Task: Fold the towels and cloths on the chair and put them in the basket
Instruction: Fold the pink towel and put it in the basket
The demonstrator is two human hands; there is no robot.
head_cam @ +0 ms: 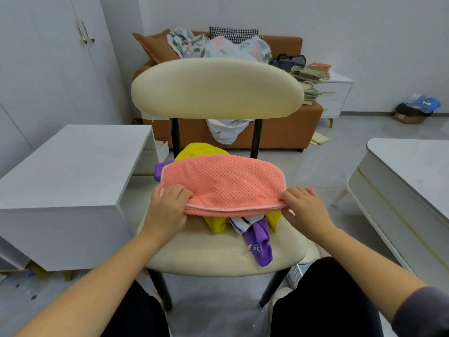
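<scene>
Head view, the only one. The cream chair (194, 254) stood centre, with its seat front edge bare and its backrest across the top. A coral towel (223, 183) lay folded over on itself on top of the pile, its two hemmed edges stacked along the near side.

The left hand (167, 210) pinched the towel's near-left corner, fingers curled on top and thumb underneath — closed on the cloth. The right hand (306, 210) did the same at the near-right corner, fingertips on the hem and thumb below.

Room to move: the white cabinet (68, 181) sat close on the left and the white table (408, 181) on the right, with open floor between each and the chair. The seat's near half was mostly bare, except for the purple cloth (260, 242) that trailed toward the front edge.

Hidden or unclear: most of the pile was under the towel. The yellow cloth (199, 150) showed behind the towel, and yellow also showed in two spots under its front edge — I couldn't tell if that was one piece or more. A white striped cloth (239, 223) peeked out, mostly covered. Purple also showed at the towel's back-left. A white perforated basket (295, 276) was cut off behind the chair leg and the person's right knee, with only a corner visible.

Count: one coral towel, at least one each of yellow, purple and white, two hands.
</scene>
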